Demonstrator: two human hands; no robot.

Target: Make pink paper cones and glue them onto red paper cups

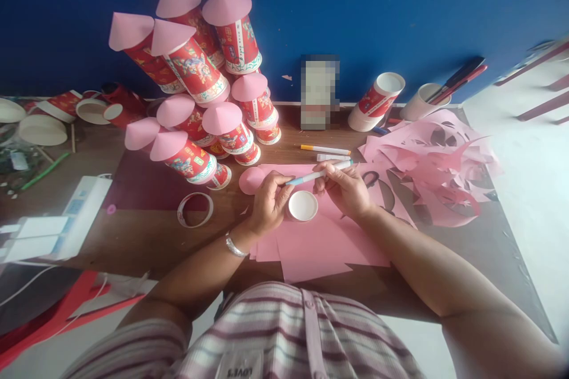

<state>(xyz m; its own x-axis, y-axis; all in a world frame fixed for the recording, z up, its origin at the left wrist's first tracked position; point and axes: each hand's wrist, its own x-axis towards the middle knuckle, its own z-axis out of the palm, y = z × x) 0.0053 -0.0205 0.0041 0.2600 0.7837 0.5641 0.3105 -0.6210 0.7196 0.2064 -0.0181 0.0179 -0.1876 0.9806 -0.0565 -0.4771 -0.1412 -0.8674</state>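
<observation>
One slim white-and-blue plastic marker [316,176]: left hand [269,202] pinches blue end, right hand [348,189] grips opposite end, above surface [149,243], between near and far edges. Probably light, stiff, slick; hold mid-barrel.

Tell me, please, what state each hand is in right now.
Left hand: closed, fingertips pinching the light-blue end of a slim white-and-blue plastic marker.
Right hand: closed, holding the same marker nearer its other end.
</observation>
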